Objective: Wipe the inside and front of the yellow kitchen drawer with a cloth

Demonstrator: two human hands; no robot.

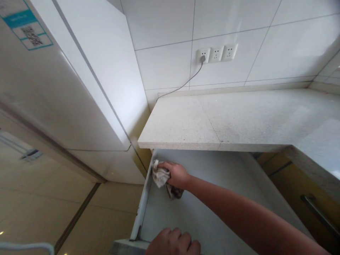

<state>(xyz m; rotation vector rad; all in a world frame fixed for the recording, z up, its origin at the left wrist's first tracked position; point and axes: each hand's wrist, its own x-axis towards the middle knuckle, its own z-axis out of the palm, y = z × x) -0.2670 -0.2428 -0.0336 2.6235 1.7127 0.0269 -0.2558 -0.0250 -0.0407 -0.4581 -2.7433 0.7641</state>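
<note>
My right hand [178, 175] is closed around a crumpled, stained whitish rag [160, 176] with dark patches. The rag touches the floor of a pulled-out pale drawer [212, 177], close to its left side wall. Low in the view, my left hand [174, 242] has its fingers curled over the drawer's front edge [127, 246]. The lower part of that hand is cut off by the frame. The back of the drawer runs under the countertop and is hidden.
A pale stone countertop [183, 124] overhangs the drawer. To the left stands a white fridge [106, 71]. A cord [183, 85] runs from the wall sockets [216, 54] behind the counter. At right is a cabinet handle [321, 216]. Tiled floor [114, 202] lies to the left.
</note>
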